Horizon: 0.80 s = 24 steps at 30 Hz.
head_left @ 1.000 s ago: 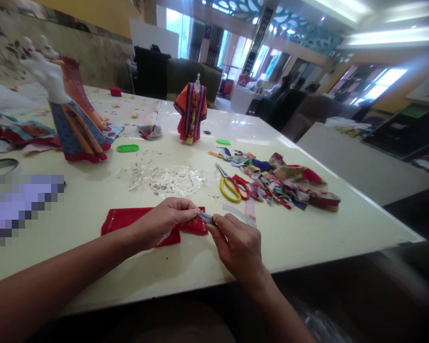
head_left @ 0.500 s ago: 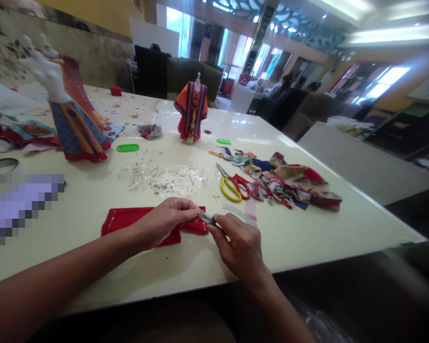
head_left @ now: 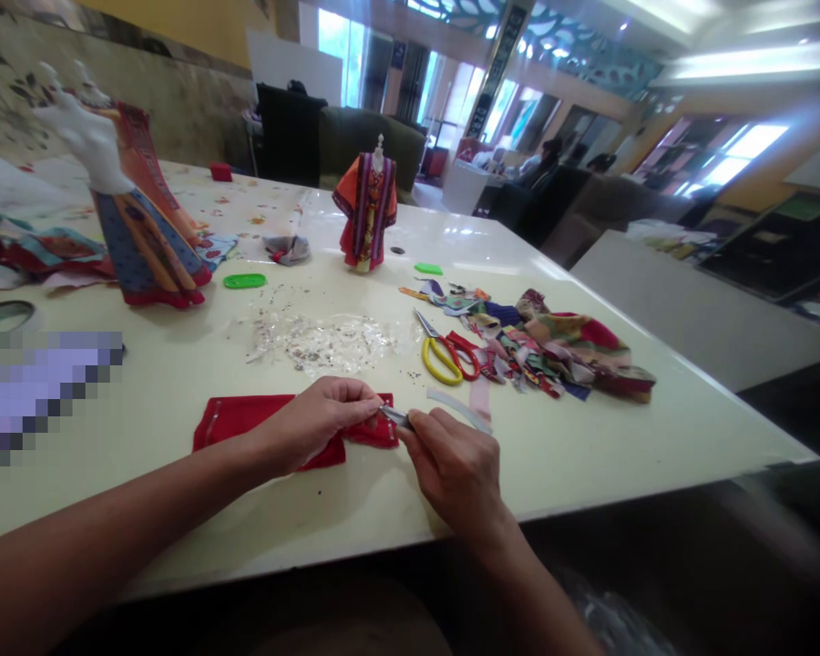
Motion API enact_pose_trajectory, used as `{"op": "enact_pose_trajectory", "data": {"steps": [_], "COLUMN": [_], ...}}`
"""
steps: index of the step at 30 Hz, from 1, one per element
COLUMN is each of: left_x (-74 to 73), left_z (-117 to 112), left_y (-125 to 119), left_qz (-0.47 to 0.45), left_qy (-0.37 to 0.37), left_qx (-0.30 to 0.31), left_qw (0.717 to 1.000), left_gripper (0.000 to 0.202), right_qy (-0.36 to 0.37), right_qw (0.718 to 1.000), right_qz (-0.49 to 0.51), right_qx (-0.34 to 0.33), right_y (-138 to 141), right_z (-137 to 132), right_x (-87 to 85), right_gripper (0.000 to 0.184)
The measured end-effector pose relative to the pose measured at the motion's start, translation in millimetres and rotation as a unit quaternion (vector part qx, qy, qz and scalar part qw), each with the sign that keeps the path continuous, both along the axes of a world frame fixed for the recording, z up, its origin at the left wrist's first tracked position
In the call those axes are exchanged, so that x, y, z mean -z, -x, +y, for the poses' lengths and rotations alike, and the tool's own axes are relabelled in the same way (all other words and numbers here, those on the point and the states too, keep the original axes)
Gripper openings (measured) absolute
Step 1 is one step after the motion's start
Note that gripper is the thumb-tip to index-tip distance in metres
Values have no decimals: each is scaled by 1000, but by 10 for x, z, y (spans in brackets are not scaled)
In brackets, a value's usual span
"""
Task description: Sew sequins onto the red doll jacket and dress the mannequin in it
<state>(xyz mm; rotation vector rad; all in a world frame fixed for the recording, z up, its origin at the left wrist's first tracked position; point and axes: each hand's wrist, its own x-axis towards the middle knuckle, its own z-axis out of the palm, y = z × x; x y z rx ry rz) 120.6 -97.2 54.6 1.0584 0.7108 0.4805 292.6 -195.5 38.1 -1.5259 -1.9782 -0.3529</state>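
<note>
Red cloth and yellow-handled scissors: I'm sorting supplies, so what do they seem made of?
The red cloth looks like matte woven fabric, since it lies soft and creased. The yellow-handled scissors seem to have glossy plastic handles and shiny metal blades, probably steel.

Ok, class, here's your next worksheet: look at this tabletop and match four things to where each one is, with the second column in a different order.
Things
1. Yellow-handled scissors
2. Red cloth
3. Miniature robe on a stand
4. Green plastic piece

Places
A. Lying at the edge of the heap of fabric scraps
B. Pinched by the left hand
C. Lying near the hem of the large gown on a white mannequin
D. Standing upright farther across the table

Right pairs: 1-A, 2-B, 3-D, 4-C
</note>
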Motion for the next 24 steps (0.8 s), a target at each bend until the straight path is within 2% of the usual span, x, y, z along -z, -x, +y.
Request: {"op": "enact_pose_trajectory", "data": {"steps": [5,12,17,24], "left_x": [-16,30,63,23], "left_z": [-4,12,10,-14], "left_y": [-6,-4,5,-3], "left_qz": [-7,11,10,37], "left_qy": [5,-29,-45,-77], "left_qx": [5,5,17,28], "left_qw": [1000,1000,999,996], "left_gripper": [18,20,21,21], "right_qy": [6,43,111,176], "right_qw": [1000,990,956,898], "right_qz": [28,132,271,400], "right_qx": [-3,-4,-21,-48], "right_y": [13,39,51,41], "right_z": [5,-1,-22,-30], "right_x": [20,79,68,46], "right_gripper": [16,14,15,20]}}
